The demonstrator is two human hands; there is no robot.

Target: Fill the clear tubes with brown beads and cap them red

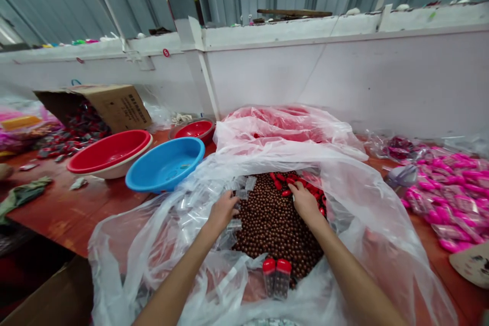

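Observation:
A mound of small round brown beads (271, 214) lies on an opened clear plastic bag (367, 204). At its left edge, my left hand (223, 212) has its fingers curled beside small clear plastic containers (194, 212); whatever lies inside its fingers is hidden. On the far right of the mound, my right hand (304, 201) pinches at the pile of small red caps (314, 191), its fingertips on a cap. Two clear containers with red caps (276, 277), holding beads, lie side by side at the near edge.
To the left stand a blue basin (166, 163), a red basin (110, 152) and a tipped cardboard box (114, 107) spilling red-and-grey pieces. Behind the mound sits a plastic bag of red pieces (282, 122). Pink packaged items (454, 188) heap up at right. A wall (344, 76) bounds the table.

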